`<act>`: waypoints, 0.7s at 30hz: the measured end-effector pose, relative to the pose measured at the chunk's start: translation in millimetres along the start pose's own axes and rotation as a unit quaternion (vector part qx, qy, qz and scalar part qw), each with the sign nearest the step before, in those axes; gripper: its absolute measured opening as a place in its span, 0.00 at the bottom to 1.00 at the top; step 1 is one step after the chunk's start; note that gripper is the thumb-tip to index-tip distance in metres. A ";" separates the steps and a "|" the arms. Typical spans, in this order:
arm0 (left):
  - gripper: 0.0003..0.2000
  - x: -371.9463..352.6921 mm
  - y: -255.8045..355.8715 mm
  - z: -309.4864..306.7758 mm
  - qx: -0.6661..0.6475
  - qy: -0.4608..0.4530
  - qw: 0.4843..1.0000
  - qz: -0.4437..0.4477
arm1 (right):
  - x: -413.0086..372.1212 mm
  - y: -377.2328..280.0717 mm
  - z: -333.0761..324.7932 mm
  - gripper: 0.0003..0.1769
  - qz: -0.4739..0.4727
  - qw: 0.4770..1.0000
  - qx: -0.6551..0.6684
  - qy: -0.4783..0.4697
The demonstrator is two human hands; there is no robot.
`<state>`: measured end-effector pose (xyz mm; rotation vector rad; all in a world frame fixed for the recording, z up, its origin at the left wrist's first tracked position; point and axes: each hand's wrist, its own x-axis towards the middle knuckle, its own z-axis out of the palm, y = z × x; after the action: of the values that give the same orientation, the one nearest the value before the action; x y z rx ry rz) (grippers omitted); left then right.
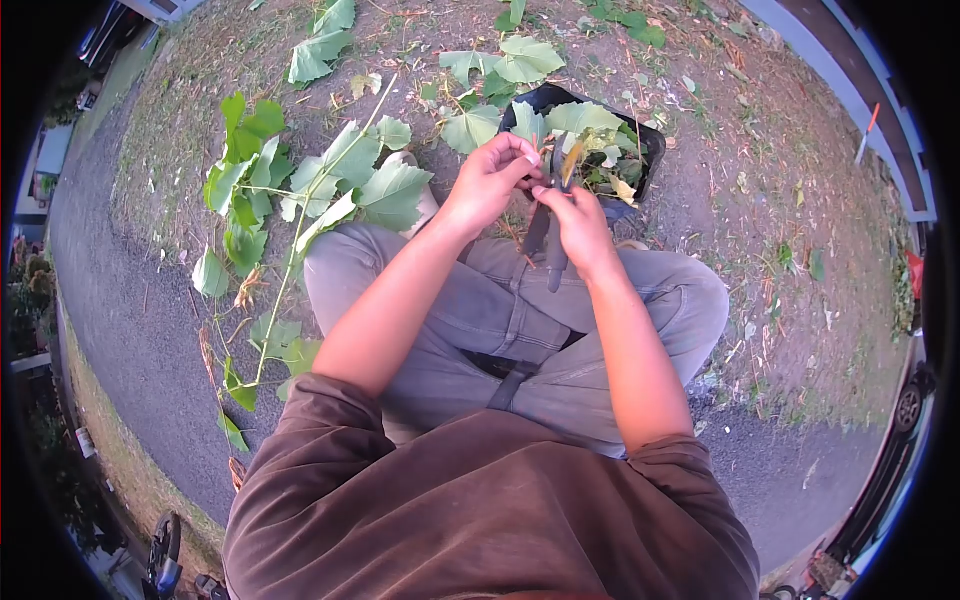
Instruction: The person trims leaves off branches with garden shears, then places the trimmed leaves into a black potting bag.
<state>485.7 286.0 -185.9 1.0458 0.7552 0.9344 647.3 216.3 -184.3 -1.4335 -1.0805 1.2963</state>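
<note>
My left hand (487,185) is closed in a pinch, with a thin reddish-brown stem (536,147) showing at its fingertips. Close beside it, my right hand (583,228) is wrapped round dark-handled pruning shears (555,262). The handles point down toward my lap, and the fingers partly hide the blades. Just beyond both hands stands a black bin (655,150) holding cut green leaves and a few yellowed ones (622,190). A long leafy vine (293,255) lies to the left of my knee.
My crossed legs (440,300) are under my forearms. More loose leaves (525,60) lie on the ground past the bin, and others (320,52) farther left. Dry grass and dirt (760,250) spread to the right, with dark pavement (110,260) at the left.
</note>
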 end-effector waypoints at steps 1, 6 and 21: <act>0.05 -0.8 2.3 0.9 0.000 0.000 1.000 0.000 | 1.7 1.9 -2.1 0.18 0.051 0.989 0.133 -0.037; 0.06 -3.1 7.3 1.4 0.127 0.037 0.988 0.074 | -3.8 -9.3 -12.6 0.28 0.141 0.934 0.307 -0.117; 0.09 -4.6 12.0 2.0 0.179 0.072 0.971 0.140 | -11.0 -6.4 -0.9 0.18 0.099 0.974 0.159 -0.128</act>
<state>482.3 283.6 -173.6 1.4400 0.9358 1.1506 647.2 206.9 -175.6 -1.1748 -0.8562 1.7497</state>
